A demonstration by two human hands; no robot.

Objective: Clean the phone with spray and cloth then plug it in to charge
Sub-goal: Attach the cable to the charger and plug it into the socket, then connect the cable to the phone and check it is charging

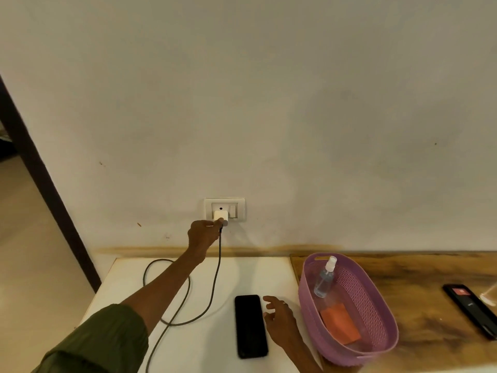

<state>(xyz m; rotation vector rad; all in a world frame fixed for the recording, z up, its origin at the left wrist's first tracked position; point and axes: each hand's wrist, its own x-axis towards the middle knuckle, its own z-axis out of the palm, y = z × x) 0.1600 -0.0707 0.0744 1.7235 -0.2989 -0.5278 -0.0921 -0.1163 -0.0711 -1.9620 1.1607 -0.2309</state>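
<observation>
White charger adapter (pixel 221 217) sits in wall socket (pixel 224 210), left hand (pixel 202 233) pinches it with fingertips. Grey cable (pixel 188 292) runs down, loops on white table (pixel 129 281); its far end out of view. Right hand (pixel 279 319) rests loose, fingers spread, beside black phone (pixel 250 326), flat on table. Spray bottle (pixel 324 278) and orange cloth (pixel 340 323) lie in purple basket (pixel 382 343). Cleaning seems done; phone not yet connected, I judge.

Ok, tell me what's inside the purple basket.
The purple basket holds a clear spray bottle with a white nozzle, leaning against its far wall, and a folded orange cloth on the bottom. Anything under the cloth is hidden.
</observation>
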